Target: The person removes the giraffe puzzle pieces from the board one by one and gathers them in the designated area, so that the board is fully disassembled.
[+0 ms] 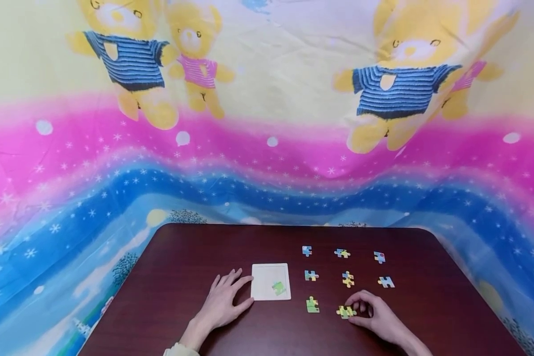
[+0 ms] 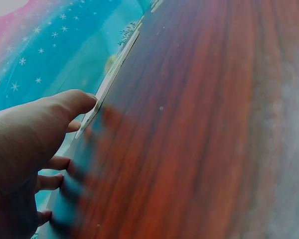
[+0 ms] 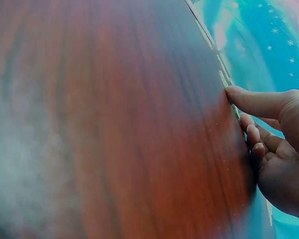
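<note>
A square white puzzle tray [image 1: 263, 276] lies on the table, with one green jigsaw piece [image 1: 279, 288] at its lower right. My left hand [image 1: 222, 300] rests at the tray's left side, fingers spread, thumb and index fingertip touching its edge. To the right, my right hand [image 1: 377, 315] pinches a yellow-green jigsaw piece [image 1: 344, 312] by its right side, thumb below and index finger above. In the right wrist view the thumb and curled fingers of that hand [image 3: 284, 142] meet the thin piece at table level. The left wrist view shows the tray [image 2: 112, 79] edge-on.
Several loose jigsaw pieces lie in rough rows right of the tray, among them a green one [image 1: 312, 304], a yellow one [image 1: 348, 279] and a pale blue one [image 1: 386, 282]. A patterned cloth [image 1: 267, 163] hangs behind the dark wooden table [image 1: 196, 247].
</note>
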### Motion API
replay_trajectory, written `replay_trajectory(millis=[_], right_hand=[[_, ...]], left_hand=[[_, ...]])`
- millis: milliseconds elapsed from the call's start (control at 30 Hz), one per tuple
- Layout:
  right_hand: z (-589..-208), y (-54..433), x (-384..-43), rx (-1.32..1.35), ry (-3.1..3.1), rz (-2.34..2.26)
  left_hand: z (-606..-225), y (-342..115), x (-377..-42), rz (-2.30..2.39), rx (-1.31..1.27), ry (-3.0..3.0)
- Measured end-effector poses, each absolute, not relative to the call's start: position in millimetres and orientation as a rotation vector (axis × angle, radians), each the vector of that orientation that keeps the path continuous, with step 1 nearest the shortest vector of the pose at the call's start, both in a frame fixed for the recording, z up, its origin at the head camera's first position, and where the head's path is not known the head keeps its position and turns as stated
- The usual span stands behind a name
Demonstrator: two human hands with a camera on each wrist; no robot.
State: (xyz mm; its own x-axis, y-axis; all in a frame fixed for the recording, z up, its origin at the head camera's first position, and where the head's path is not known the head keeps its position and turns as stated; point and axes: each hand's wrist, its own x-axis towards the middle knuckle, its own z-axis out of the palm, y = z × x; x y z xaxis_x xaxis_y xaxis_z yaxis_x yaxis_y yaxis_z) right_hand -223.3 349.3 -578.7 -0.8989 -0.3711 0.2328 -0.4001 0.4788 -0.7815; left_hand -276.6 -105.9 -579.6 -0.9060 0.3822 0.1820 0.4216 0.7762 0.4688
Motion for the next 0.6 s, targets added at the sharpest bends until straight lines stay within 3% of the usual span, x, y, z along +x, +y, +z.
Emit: replay_trajectory(millis=[367,600], right_hand=[[-551.7,332.3,-231.4,0.517,-2.718,1.48],[-534.8,294.1,-246.5,0.608,-2.691,1.441]], left_hand=[[-578.0,-105.8,-276.4,-0.791,-0.654,-2.894],[-579.4,-106.4,-277.0,-0.78,-0.658,-2.9]])
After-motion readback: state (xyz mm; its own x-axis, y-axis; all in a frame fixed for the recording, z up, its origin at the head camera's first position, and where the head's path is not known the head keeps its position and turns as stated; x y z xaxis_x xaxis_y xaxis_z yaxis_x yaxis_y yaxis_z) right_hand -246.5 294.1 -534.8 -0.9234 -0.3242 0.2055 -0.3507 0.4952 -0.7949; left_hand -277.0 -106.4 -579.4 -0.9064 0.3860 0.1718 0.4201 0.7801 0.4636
